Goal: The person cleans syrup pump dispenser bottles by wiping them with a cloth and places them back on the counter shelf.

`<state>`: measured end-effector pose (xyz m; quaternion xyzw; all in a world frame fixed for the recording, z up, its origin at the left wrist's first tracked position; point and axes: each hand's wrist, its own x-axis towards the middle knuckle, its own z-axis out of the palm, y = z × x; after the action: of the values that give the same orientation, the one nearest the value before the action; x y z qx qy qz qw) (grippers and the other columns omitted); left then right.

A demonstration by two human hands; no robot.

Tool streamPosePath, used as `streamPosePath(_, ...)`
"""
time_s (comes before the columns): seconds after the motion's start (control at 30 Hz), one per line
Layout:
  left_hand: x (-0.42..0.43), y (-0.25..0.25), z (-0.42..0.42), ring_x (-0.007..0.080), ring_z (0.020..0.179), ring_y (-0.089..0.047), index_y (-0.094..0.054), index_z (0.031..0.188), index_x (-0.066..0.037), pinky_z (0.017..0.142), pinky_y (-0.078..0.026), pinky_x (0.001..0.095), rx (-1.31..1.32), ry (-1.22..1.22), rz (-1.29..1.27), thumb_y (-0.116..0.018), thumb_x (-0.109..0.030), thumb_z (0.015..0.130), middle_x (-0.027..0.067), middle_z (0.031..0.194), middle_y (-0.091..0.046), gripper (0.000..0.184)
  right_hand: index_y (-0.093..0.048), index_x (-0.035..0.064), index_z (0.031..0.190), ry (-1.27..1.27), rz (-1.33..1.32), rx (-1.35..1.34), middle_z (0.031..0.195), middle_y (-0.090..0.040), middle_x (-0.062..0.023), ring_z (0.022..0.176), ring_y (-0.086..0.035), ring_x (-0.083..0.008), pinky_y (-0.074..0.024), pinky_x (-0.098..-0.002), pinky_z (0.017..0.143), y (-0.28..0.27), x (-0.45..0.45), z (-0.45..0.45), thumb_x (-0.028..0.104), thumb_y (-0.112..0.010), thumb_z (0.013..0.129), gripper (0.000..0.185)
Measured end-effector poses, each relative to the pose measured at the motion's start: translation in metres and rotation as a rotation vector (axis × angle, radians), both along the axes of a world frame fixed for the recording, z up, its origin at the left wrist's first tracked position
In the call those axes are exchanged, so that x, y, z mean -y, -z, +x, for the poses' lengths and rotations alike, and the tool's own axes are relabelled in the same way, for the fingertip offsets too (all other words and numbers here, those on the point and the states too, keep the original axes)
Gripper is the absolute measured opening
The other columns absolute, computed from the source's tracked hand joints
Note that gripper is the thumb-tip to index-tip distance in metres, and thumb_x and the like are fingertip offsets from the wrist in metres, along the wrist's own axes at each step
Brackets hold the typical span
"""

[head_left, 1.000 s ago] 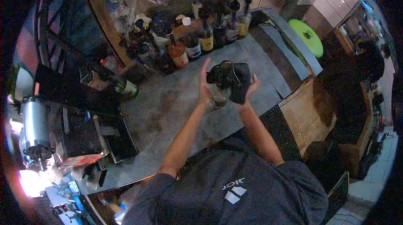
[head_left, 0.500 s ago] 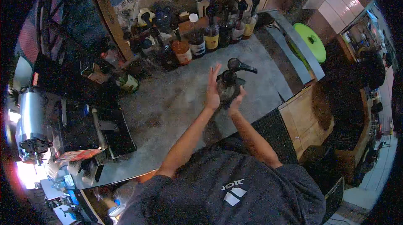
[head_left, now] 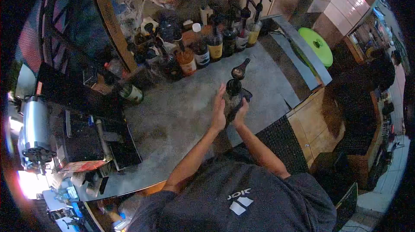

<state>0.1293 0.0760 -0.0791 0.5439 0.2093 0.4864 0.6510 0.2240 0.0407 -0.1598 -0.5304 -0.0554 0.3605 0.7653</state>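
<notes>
A dark pump bottle (head_left: 234,99) stands upright between my two palms, above or on the grey counter (head_left: 173,115). Its black pump head (head_left: 239,71) points away from me and slightly right. My left hand (head_left: 219,113) presses against its left side with the fingers nearly straight. From the right, my right hand (head_left: 241,113) grips the bottle, and a piece of dark cloth (head_left: 247,94) shows at its fingertips. Whether the base touches the counter is hidden.
Several syrup bottles, among them an amber one (head_left: 186,62) and one with a white cap (head_left: 200,48), line the counter's back edge. A green lid (head_left: 315,47) leans at the right. A dark machine (head_left: 82,141) stands left, near a lying bottle (head_left: 131,93).
The bottle has turned between my hands: its pump nozzle swung from pointing right to pointing away from me. Both hands stay around it, a little lower in view.
</notes>
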Motion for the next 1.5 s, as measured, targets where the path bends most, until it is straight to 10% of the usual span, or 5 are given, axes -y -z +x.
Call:
streamPosePath(0.43,-0.048,-0.042,0.007,0.0218,0.132,-0.031,-0.04,0.134,-0.005,0.109,-0.018,0.0339,0.057,0.053,-0.033,-0.032,-0.038,0.098,0.0095,0.141,-0.036,0.05,-0.045,-0.001,0.125,-0.166,-0.31,0.577,0.116,-0.047,-0.0115,0.11,-0.046,-0.0251,-0.0311,-0.0353,0.097,-0.104,-0.003,-0.008,0.04,-0.036,0.097,0.051)
streamPosePath(0.5,-0.046,-0.039,0.01,0.0224,0.13,-0.035,-0.041,0.133,-0.005,0.108,-0.022,0.0336,0.199,0.205,-0.323,-0.033,-0.037,0.098,0.0089,0.139,-0.038,0.048,-0.054,-0.0055,0.101,0.342,-0.194,1.445,0.091,-0.053,-0.0137,0.089,-0.049,-0.0251,-0.0388,-0.0377,0.085,-0.004,-0.023,-0.003,0.03,-0.047,0.094,0.037)
streamPosePath(0.67,-0.046,-0.001,0.007,0.0225,0.112,-0.05,-0.047,0.122,-0.003,0.094,-0.038,0.0348,-0.39,-0.354,0.616,-0.047,-0.025,0.091,0.0097,0.121,-0.053,0.038,-0.048,-0.0031,0.115,-0.076,-0.185,0.541,0.112,-0.049,-0.0119,0.105,-0.046,-0.0247,-0.0331,-0.035,0.094,0.014,-0.015,0.013,0.037,-0.039,0.095,0.046)
streamPosePath(1.17,-0.123,-0.033,-0.008,0.0158,0.083,-0.058,-0.056,0.112,-0.003,0.072,-0.046,0.0287,-0.404,0.271,0.234,-0.067,-0.015,0.079,0.0053,0.094,-0.061,0.036,-0.056,-0.001,0.11,-0.384,-0.16,0.878,0.108,-0.056,-0.0143,0.102,-0.051,-0.027,-0.0384,-0.036,0.09,-0.104,-0.052,0.061,0.032,-0.034,0.096,0.042)
streamPosePath(1.5,-0.094,-0.083,-0.054,0.0226,0.084,-0.06,-0.053,0.111,0.003,0.075,-0.047,0.0367,-0.482,-0.275,0.03,-0.067,-0.027,0.08,0.0122,0.093,-0.062,0.046,-0.052,0.0022,0.121,-0.657,0.151,0.396,0.121,-0.055,-0.0101,0.108,-0.053,-0.0195,-0.0434,-0.0373,0.088,-0.072,-0.008,0.069,0.022,-0.043,0.088,0.04)
